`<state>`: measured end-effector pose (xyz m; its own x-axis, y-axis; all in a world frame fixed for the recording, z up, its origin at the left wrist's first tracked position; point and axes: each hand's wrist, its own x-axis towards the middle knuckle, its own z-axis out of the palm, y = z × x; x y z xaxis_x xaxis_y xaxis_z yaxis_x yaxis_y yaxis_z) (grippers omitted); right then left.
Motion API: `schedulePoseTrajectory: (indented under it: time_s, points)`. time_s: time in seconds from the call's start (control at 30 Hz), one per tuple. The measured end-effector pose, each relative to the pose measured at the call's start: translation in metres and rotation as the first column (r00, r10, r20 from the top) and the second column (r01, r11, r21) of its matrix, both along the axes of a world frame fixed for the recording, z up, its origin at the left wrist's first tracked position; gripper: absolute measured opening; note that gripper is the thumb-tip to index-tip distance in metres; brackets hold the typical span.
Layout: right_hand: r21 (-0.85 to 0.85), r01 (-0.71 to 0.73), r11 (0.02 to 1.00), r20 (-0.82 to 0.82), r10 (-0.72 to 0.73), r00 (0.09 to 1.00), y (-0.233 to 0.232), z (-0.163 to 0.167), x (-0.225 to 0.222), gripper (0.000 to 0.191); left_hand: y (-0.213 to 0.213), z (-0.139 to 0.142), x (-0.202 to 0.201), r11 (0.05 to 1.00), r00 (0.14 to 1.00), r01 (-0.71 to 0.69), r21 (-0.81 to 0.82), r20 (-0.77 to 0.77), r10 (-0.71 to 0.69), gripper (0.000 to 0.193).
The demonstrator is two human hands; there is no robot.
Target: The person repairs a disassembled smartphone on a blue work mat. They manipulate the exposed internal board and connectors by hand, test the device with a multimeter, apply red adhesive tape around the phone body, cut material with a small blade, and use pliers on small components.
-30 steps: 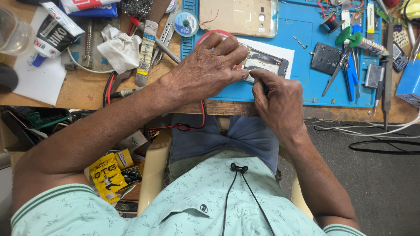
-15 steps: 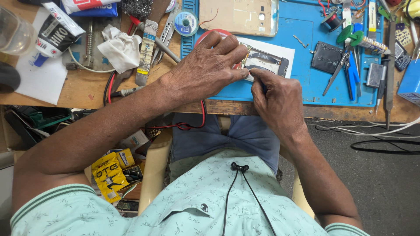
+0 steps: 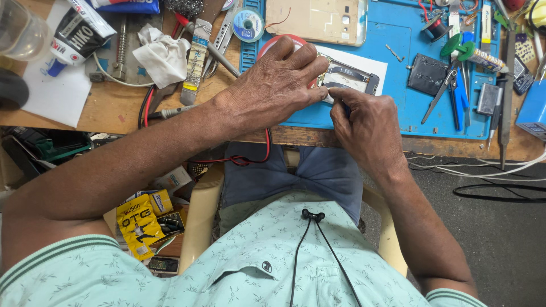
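An opened phone body [image 3: 354,77] lies on a white sheet [image 3: 380,67] on the blue work mat [image 3: 398,108]. My left hand [image 3: 276,85] lies flat over the phone's left end, fingers pressing it down. My right hand [image 3: 364,122] is curled at the phone's near edge, thumb and forefinger pinched together against it. Whatever the fingers pinch is too small to make out. A red round lid [image 3: 273,42] shows just behind my left hand.
A tan phone back cover [image 3: 315,20] lies at the mat's far side. A dark square part [image 3: 429,74], blue-handled pliers [image 3: 455,94], tweezers and screwdrivers crowd the right. A crumpled cloth [image 3: 162,54], glue bottle [image 3: 77,34], solder spool [image 3: 247,25] and red cable [image 3: 259,159] sit left.
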<state>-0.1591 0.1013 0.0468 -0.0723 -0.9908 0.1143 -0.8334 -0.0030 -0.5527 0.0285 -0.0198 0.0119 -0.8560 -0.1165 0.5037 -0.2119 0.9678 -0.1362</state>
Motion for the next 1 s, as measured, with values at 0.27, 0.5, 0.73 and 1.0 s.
schedulePoseTrajectory:
  time_s: [0.27,0.5,0.73,1.0]
  points:
    - [0.067,-0.009,0.998,-0.076,0.014,0.997,-0.002,0.003,-0.007,0.021,0.004,-0.004,0.003,1.000,0.999,0.004,-0.004,-0.041,-0.004,0.031]
    - [0.046,0.027,0.999,0.751,-0.052,0.658,0.014,-0.010,-0.035,0.030,0.021,0.022,0.000,0.926,0.974,0.026,0.377,-0.218,0.062,0.023]
    - [0.028,0.043,0.999,0.980,-0.036,0.197,0.050,-0.038,-0.034,0.025,0.076,0.016,-0.028,0.285,0.899,0.245,0.927,-0.327,0.291,0.021]
    - [-0.055,0.049,0.997,0.957,0.039,0.288,0.075,-0.049,-0.036,0.022,0.107,-0.006,-0.068,-0.144,0.841,0.443,0.885,-0.354,0.409,0.013]
